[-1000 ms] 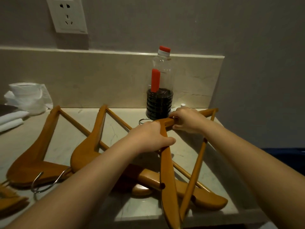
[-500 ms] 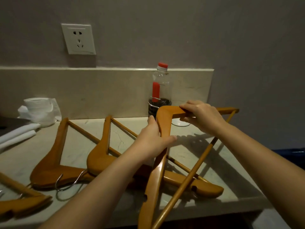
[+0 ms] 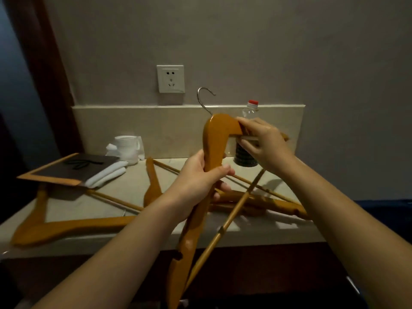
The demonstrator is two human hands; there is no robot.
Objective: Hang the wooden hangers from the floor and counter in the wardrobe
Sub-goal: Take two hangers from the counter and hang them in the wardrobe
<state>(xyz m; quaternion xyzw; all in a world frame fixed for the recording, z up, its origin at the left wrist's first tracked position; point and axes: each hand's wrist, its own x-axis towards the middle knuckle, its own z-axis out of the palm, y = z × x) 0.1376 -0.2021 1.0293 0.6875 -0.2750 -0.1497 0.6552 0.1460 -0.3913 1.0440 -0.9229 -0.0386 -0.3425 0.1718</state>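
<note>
Over the front edge of the worktop (image 3: 200, 239), a wooden hanger (image 3: 214, 130) is held clear of the surface, tilted, with its metal hook (image 3: 204, 107) uppermost. The left hand (image 3: 196, 181) is wrapped around one shoulder arm; the right hand (image 3: 267, 143) pinches the other arm just beside the crown. More hangers (image 3: 66, 228) lie flat and overlapping on the worktop behind it. No wardrobe is in view.

The step appears to be carrying this one off to the rail. It would go best with the hook kept on top and the long lower end drawn straight away from the pile, so the crossbar (image 3: 236, 208) does not snag another hanger or knock the plastic bottle (image 3: 244, 158) standing just behind the right hand. One hand at the neck would probably suffice, freeing the other.

Its wood is honey-coloured and glossy with varnish, the shoulders broad and curved, and a notch (image 3: 178, 256) is cut near the low end. A thin round dowel forms the crossbar, and the hook is bright bent wire. Pale, faintly veined stone makes up the worktop.
</note>
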